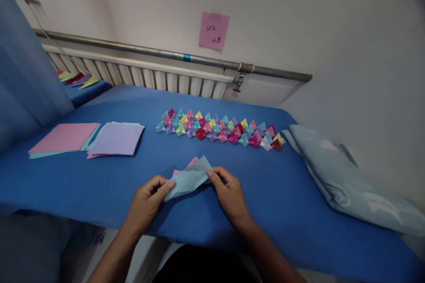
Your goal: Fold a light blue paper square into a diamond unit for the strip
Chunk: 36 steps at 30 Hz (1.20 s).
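Note:
A light blue sheet of origami paper (187, 181), creased and partly folded, is held between my two hands above the blue surface. My left hand (148, 199) pinches its left end with thumb and fingers. At the upper right corner, my right hand (230, 192) grips the same sheet, thumb in front. Pink paper (192, 162) peeks out behind the blue sheet; whether it is a separate piece or part of the fold I cannot tell. Beyond my hands, several small folded paper pieces (212, 128) in many colours stand in staggered rows.
Stacks of square paper lie at the left, one topped pink (64, 137), one lilac (116, 138). A folded pale green cloth (345, 181) lies at the right. Behind the blue-covered table (265, 177) are a radiator (149, 77) and a pipe (133, 48). A blue curtain (26, 62) hangs left.

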Available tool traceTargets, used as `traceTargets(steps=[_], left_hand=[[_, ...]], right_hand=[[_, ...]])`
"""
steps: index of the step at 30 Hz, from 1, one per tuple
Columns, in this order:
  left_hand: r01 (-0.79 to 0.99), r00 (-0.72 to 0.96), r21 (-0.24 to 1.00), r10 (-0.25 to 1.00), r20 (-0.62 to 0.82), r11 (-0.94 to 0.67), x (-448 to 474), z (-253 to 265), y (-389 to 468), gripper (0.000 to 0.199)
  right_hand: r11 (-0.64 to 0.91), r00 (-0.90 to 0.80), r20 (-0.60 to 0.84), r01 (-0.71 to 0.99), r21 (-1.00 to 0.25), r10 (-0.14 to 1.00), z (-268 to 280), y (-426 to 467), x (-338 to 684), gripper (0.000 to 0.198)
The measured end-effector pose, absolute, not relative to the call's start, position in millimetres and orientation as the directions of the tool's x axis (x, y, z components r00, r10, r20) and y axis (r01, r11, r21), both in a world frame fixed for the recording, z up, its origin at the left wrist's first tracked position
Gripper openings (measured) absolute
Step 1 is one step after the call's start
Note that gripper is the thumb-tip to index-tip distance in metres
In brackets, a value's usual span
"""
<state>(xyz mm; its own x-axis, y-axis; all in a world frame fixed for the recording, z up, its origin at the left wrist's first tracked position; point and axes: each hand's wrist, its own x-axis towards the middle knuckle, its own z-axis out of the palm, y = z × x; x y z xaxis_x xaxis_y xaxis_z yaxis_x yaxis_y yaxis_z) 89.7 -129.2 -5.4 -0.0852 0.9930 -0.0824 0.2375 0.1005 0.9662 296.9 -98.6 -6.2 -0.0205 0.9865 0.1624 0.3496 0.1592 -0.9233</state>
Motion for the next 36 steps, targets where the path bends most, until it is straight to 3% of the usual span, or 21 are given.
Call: traceTargets(steps=[7,11,15,18,21,24,28,36], left_hand=[[-0.013,0.022,0.982,0.982,-0.187,0.187,86.8,-5.1,-132.6,0.033],[-0.037,-0.100,0.980,0.975,-0.196,0.194,80.3,-8.6,-128.7,0.035],[-0.062,-0.263,0.980,0.944,-0.198,0.189,66.9,-11.1,-121.9,0.038],[-0.104,-0.391,0.974,0.892,-0.226,0.201,56.0,-13.0,-117.9,0.038],[-0.174,-0.505,0.963,0.821,-0.267,0.206,50.2,-12.7,-115.6,0.036],[-0.225,-0.571,0.956,0.771,-0.284,0.186,50.5,-10.3,-114.5,0.033],[-0.146,-0.571,0.971,0.785,-0.241,0.192,53.0,-7.8,-114.8,0.029],[-0.124,-0.621,0.967,0.743,-0.251,0.223,54.0,-7.0,-115.2,0.025]], right_hand=[[-0.014,0.093,0.003,0.177,-0.984,0.996,-4.8,-85.0,299.8,0.031],[-0.033,0.148,-0.011,0.150,-0.988,0.989,-7.1,-80.4,303.7,0.032],[-0.080,0.178,-0.081,-0.012,-0.997,0.981,-11.6,-78.1,310.0,0.031],[-0.006,0.174,-0.021,-0.087,-0.996,0.985,-13.1,-84.3,321.0,0.023],[0.208,0.100,0.218,0.103,-0.973,0.971,-11.6,-99.1,337.4,0.009],[0.395,-0.095,0.389,0.382,-0.836,0.916,-12.4,-115.0,351.6,0.018],[0.451,-0.233,0.392,0.578,-0.680,0.890,-21.2,-125.9,358.4,0.028],[0.498,-0.331,0.373,0.615,-0.612,0.867,-27.8,-125.3,355.9,0.031]])
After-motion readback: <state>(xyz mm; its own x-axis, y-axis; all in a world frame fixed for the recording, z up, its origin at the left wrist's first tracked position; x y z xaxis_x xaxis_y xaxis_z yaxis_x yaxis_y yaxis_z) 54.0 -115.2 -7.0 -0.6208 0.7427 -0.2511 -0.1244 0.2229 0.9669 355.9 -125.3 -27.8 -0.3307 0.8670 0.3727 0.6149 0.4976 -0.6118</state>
